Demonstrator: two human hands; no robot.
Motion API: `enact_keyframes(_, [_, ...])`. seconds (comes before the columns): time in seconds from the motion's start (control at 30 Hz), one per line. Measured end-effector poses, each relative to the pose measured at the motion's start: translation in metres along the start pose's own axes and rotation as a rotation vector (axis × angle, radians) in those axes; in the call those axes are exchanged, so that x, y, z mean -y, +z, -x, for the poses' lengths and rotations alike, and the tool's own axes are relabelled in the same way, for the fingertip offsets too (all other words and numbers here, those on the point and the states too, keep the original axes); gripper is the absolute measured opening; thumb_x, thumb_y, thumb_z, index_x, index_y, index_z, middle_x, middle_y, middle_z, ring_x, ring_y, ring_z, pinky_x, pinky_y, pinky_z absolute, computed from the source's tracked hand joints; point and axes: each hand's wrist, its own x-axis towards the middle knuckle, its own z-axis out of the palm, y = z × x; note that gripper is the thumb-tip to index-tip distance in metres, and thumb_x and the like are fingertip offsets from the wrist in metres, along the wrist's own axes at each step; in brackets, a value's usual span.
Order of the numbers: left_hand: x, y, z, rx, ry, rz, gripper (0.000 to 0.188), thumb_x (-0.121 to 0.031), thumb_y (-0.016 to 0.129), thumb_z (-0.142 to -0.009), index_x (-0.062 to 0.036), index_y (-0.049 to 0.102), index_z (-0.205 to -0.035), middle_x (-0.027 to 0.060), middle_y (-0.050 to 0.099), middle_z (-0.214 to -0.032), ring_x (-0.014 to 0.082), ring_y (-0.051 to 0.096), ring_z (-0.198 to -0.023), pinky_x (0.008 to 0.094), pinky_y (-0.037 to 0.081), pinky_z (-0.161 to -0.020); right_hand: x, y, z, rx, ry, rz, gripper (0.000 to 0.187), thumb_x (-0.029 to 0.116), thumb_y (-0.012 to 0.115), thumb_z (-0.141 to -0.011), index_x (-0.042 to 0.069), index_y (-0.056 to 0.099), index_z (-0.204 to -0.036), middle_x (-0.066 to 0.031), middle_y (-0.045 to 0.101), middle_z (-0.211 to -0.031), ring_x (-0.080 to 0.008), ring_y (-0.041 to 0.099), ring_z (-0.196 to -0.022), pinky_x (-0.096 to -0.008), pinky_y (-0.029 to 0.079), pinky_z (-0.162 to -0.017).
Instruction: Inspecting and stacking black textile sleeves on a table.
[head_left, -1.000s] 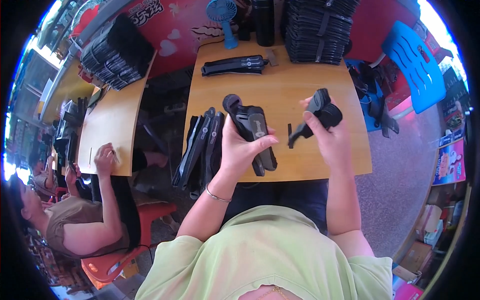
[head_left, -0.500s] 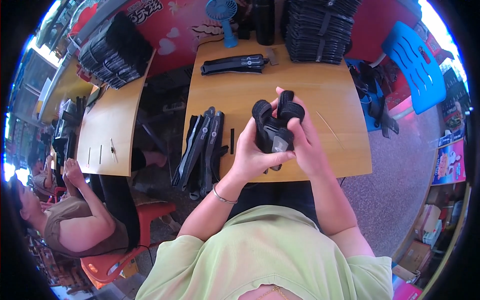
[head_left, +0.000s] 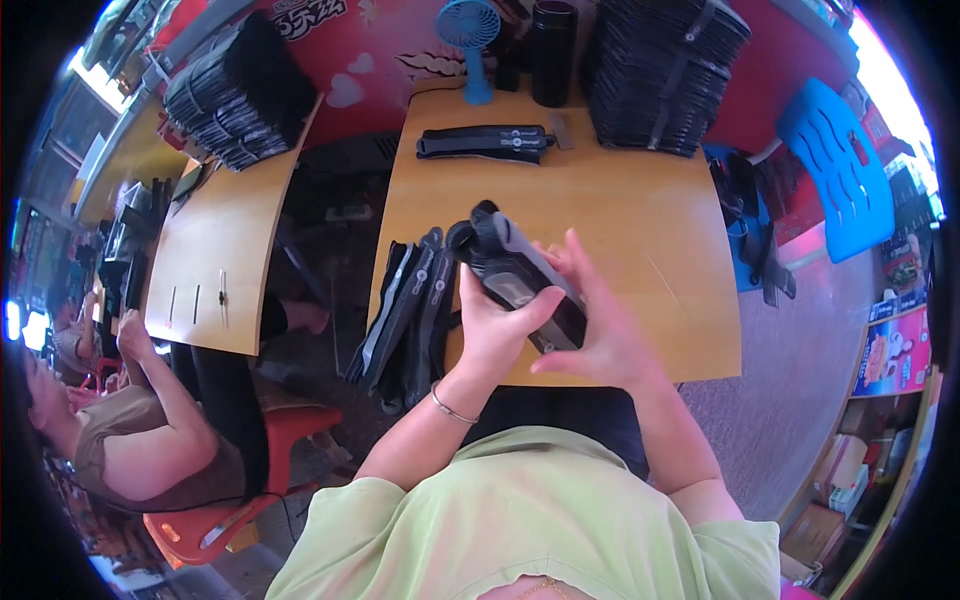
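A folded black padded strap (head_left: 515, 278) with grey faces and a curled upper end is tilted above the table. My left hand (head_left: 492, 330) is closed round its lower left side, thumb across the front. At the strap's lower right end, my right hand (head_left: 612, 325) has its thumb and fingers spread apart around it; whether the fingertips behind the strap touch it is hard to see. To the left of my hands, several similar black and grey straps (head_left: 408, 300) lie side by side over the table's left edge. Another flat strap (head_left: 482, 143) lies farther back.
A blue fan (head_left: 477, 90), a black bottle (head_left: 553, 55) and a tall strapped stack of black items (head_left: 665, 80) stand at the back of the wooden table (head_left: 690, 220). A thin stick (head_left: 668, 280) lies right. Leftward, a person (head_left: 160, 430) sits by another table (head_left: 215, 255).
The strap has turned and shifted left, its curled end now pointing up left. My right hand has spread its fingers, having gripped the strap before. The view has shifted slightly.
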Motion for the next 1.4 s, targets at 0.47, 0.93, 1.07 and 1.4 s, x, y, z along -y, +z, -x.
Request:
enact_keyframes(0.47, [-0.065,-0.087,-0.003,-0.13,0.152,-0.326,0.054,0.001,0.063,-0.085,0.0014,0.04,-0.134,0.012,0.043,-0.133,0.0201,0.042,-0.126,0.0338,0.03,-0.109,-0.083,-0.01,-0.149,-0.024,-0.018,0.847,0.072,0.022,0.075,-0.068,0.017,0.044,-0.133,-0.0154,0.064,-0.104,-0.0326,0.064,-0.086,-0.0406,0.052,-0.075])
enact_keyframes(0.93, [-0.081,-0.152,0.025,0.058,-0.096,-1.376,0.075,-0.033,0.072,-0.079,0.0019,0.038,-0.137,0.0262,0.042,-0.135,0.0405,0.043,-0.124,0.0418,0.038,-0.103,-0.133,0.03,-0.174,0.004,-0.277,1.277,0.066,0.032,0.063,-0.085,0.019,0.035,-0.144,-0.0157,0.038,-0.143,-0.031,0.035,-0.131,-0.0507,0.026,-0.106])
enact_keyframes(1.07, [-0.073,-0.155,0.033,0.025,-0.141,-1.341,0.059,-0.023,0.063,-0.088,-0.0042,0.039,-0.138,0.021,0.045,-0.133,0.036,0.049,-0.12,0.0375,0.04,-0.101,-0.082,0.053,-0.147,0.022,-0.067,0.632,0.052,0.026,0.065,-0.085,0.011,0.047,-0.132,-0.0139,0.053,-0.118,-0.0282,0.053,-0.106,-0.0414,0.044,-0.089])
enact_keyframes(1.4, [-0.062,-0.159,0.038,0.038,-0.136,-1.315,0.065,-0.028,0.065,-0.086,-0.0049,0.036,-0.14,0.0264,0.053,-0.121,0.039,0.053,-0.114,0.0395,0.044,-0.095,-0.032,0.106,-0.02,0.287,-0.328,0.403,0.032,0.011,0.075,-0.069,0.008,0.061,-0.098,-0.0082,0.055,-0.095,-0.0255,0.057,-0.089,-0.0339,0.051,-0.075])
